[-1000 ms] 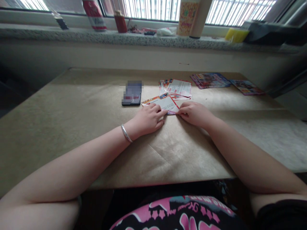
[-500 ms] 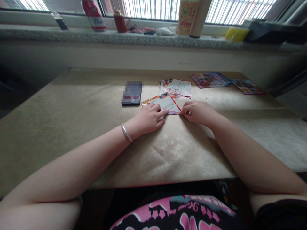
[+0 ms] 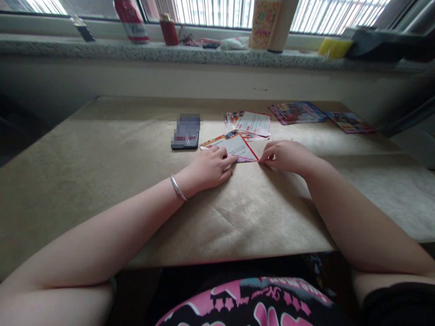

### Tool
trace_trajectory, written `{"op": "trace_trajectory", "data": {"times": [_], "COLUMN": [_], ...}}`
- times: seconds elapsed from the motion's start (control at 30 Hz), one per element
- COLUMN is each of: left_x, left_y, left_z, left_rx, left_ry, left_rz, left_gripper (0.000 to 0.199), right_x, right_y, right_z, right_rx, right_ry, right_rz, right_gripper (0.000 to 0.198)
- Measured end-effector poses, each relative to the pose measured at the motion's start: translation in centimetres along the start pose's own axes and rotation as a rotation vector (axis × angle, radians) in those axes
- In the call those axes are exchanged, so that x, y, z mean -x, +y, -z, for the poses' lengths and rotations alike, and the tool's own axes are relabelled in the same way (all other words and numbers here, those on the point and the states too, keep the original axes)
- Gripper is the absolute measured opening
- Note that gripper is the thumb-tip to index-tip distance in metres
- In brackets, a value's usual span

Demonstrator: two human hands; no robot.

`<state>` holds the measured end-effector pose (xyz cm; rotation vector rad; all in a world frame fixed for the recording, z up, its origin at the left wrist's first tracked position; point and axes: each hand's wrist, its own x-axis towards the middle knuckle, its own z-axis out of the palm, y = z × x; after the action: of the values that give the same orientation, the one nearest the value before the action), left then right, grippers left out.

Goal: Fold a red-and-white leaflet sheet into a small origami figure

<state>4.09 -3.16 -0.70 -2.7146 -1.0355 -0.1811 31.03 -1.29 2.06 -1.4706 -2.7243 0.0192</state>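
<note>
A printed paper card (image 3: pixel 234 146) lies before me, white with an orange strip, a red edge and a purple fold along its near side. My left hand (image 3: pixel 212 167), wearing a silver bangle (image 3: pixel 178 187), rests over its left part. The index finger stretches along the near edge, and the fingers are apart, pressing the card down. At the card's right corner, my right hand (image 3: pixel 280 156) is closed in a pinch on the tip. Several similar cards (image 3: pixel 253 123) overlap just behind it. The left hand covers the card's lower left.
A phone (image 3: pixel 186 131), partly pixelated, lies left of the card. Further right are a stack of colourful cards (image 3: pixel 299 112) and another small pile (image 3: pixel 351 122). A can (image 3: pixel 132 20), a red bottle (image 3: pixel 168 31) and a paper cup (image 3: pixel 263 25) stand on the windowsill (image 3: pixel 204 55).
My right hand has slid slightly to the right along the card's near edge, and its pinch now sits at the corner tip. My left hand stays in place.
</note>
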Motion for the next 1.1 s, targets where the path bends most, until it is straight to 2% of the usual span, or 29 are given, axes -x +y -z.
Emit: {"op": "trace_trajectory", "data": {"times": [0.27,0.37,0.43,0.5,0.63,1.1], "left_x": [-0.1,0.0,0.0,0.0,0.0,0.2], "left_y": [0.0,0.0,0.0,0.0,0.0,0.7], "left_z": [0.0,0.0,0.0,0.1,0.1,0.7], "left_rx": [0.007,0.002,-0.003,-0.009,-0.032,-0.149], "left_ry": [0.001,-0.002,-0.002,0.001,0.008,-0.024], "left_rz": [-0.004,-0.003,-0.003,-0.003,-0.014,-0.055], "left_gripper": [0.044,0.045,0.045,0.045,0.045,0.052], "right_x": [0.0,-0.1,-0.3,-0.6,-0.9,-1.3], "right_y": [0.3,-0.3,-1.1,-1.9,-3.0,-4.3], "right_z": [0.3,0.0,-0.4,-0.9,-2.0,-2.5], "right_rx": [-0.025,-0.054,-0.079,-0.107,-0.129,-0.087], "right_ry": [-0.009,0.124,0.219,0.25,0.23,0.243], "right_rz": [0.023,0.03,0.083,0.147,0.211,0.159], "right_gripper": [0.025,0.027,0.026,0.026,0.026,0.025]}}
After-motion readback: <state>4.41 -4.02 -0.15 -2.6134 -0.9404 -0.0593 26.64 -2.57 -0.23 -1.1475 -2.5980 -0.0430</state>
